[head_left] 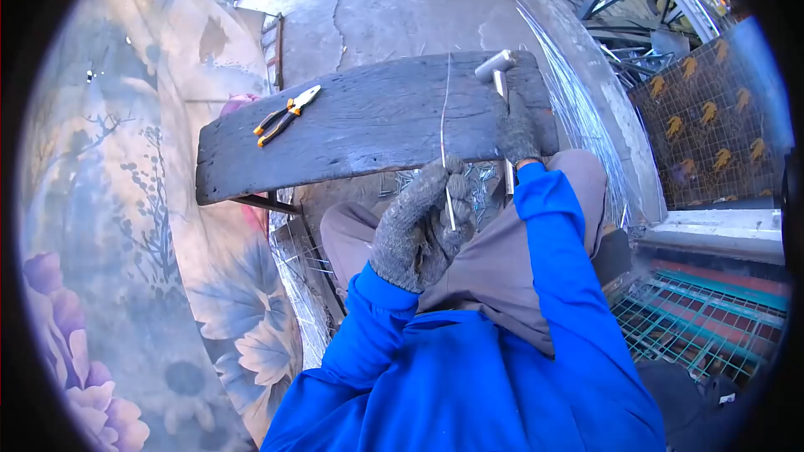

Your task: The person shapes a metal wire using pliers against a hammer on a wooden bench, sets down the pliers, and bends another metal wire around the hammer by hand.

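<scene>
Looks like a hold-and-position step: left hand (419, 222) has its fingers closed around a thin metal rod (443, 121), far part over the wooden bench (360, 130); can't tell if it touches. Right hand (517, 127) grips the hammer (496, 65) by its handle at bench right, pliers (289, 115) lie left. Next move calls for a steady rod, fingers clear of the hammer head.

Blue sleeves (551, 234), grey knit gloves (412, 238)
</scene>
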Demonstrator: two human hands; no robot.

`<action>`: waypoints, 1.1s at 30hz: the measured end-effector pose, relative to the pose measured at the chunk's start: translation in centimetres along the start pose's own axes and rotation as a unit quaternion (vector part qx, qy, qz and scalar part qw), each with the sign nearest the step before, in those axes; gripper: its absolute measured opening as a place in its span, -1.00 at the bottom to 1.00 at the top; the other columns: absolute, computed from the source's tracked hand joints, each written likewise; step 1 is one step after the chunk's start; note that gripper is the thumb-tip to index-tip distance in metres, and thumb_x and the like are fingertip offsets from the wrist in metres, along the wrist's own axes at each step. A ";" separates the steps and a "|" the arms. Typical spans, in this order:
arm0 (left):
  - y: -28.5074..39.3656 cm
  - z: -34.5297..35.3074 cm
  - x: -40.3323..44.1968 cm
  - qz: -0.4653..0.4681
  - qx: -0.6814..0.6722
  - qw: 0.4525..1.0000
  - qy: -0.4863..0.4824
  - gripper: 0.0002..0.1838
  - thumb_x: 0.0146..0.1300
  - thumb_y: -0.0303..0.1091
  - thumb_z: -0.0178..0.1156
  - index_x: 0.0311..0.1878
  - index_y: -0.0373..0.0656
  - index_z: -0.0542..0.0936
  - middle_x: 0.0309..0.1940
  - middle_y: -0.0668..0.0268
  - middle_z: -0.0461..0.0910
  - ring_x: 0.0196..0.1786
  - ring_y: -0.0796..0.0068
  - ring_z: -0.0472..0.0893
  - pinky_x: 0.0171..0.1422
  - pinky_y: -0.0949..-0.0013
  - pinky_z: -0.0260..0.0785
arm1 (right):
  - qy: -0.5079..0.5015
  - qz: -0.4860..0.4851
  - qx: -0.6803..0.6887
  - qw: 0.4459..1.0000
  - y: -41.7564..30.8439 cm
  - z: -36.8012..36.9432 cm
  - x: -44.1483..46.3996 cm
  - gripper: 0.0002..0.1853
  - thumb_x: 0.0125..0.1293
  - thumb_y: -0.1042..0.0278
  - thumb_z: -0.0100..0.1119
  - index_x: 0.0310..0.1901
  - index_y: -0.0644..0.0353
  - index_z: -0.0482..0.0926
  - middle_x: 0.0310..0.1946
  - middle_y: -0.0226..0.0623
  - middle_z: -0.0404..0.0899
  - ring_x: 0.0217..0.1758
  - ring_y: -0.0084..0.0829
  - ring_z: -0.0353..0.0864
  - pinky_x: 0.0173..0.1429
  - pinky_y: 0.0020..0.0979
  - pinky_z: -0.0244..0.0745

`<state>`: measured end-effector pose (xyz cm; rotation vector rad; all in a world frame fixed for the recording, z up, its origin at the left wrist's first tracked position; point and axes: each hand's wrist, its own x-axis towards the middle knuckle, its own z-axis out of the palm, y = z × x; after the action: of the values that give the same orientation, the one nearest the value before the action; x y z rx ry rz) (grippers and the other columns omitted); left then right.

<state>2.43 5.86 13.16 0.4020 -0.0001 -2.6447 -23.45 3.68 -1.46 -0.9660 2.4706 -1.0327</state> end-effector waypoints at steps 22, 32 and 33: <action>-0.3 -1.2 1.0 -0.003 0.046 0.999 0.001 -0.72 0.53 -0.29 0.08 0.18 -0.20 0.49 -0.15 0.29 0.65 -0.21 0.47 0.69 -0.27 0.48 0.59 | -0.017 0.013 0.010 1.000 -0.6 -0.8 0.0 -0.47 0.52 -0.07 -0.06 0.25 0.21 0.42 0.03 0.31 0.56 0.12 0.30 0.53 0.16 0.08 0.41; -2.4 -11.8 1.0 0.025 0.398 0.897 0.191 -0.69 0.43 -0.34 0.22 0.18 -0.17 0.53 -0.29 0.36 0.64 -0.31 0.58 0.64 -0.29 0.48 0.51 | 0.018 -0.036 0.035 0.999 1.7 0.6 0.8 -0.44 0.52 -0.07 -0.04 0.24 0.31 0.41 0.07 0.31 0.54 0.16 0.30 0.50 0.21 0.07 0.39; -2.6 -12.4 1.1 0.019 0.459 0.862 0.215 -0.64 0.43 -0.34 0.22 0.23 -0.17 0.51 -0.29 0.37 0.64 -0.31 0.60 0.62 -0.26 0.50 0.50 | 0.019 -0.036 0.035 0.999 1.3 0.4 0.7 -0.44 0.52 -0.07 -0.04 0.24 0.31 0.41 0.07 0.31 0.54 0.16 0.30 0.50 0.21 0.07 0.39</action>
<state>3.82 8.51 0.77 1.2617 -1.1339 -2.2780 -24.40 3.66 -2.69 -1.0300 2.4273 -1.1623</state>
